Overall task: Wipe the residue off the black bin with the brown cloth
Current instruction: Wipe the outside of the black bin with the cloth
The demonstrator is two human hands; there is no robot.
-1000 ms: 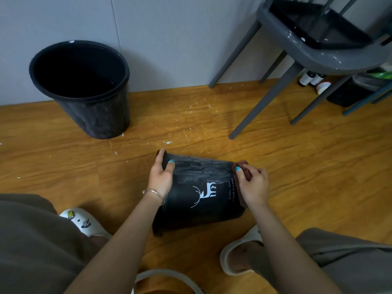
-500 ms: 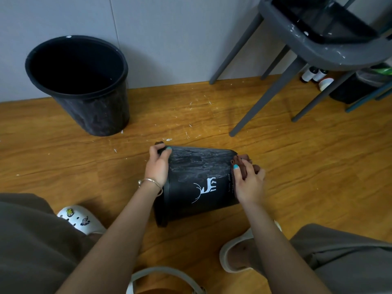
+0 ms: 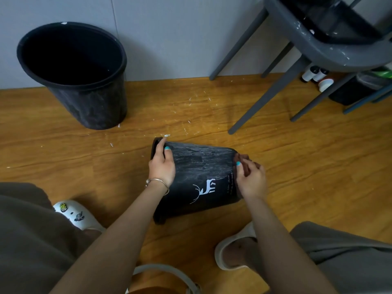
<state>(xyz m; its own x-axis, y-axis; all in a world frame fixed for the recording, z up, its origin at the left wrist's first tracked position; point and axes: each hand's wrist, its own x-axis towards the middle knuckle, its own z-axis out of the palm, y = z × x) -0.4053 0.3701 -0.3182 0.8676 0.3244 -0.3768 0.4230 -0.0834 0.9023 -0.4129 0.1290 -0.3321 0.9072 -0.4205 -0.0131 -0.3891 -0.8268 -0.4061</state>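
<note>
black bin [image 3: 197, 181] on its side on floor [image 3: 297, 166], between person's feet, deer pic up. left hand [image 3: 161, 166] curls round rim end, holds bin steady. right hand [image 3: 251, 179] pinches brown cloth [image 3: 241, 159] at bin's base end. white smears on bin's top side. risk: bin is round, may roll w/ hard push; cloth small, could slip out.

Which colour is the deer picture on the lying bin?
White deer on the black bin; head view.
</note>
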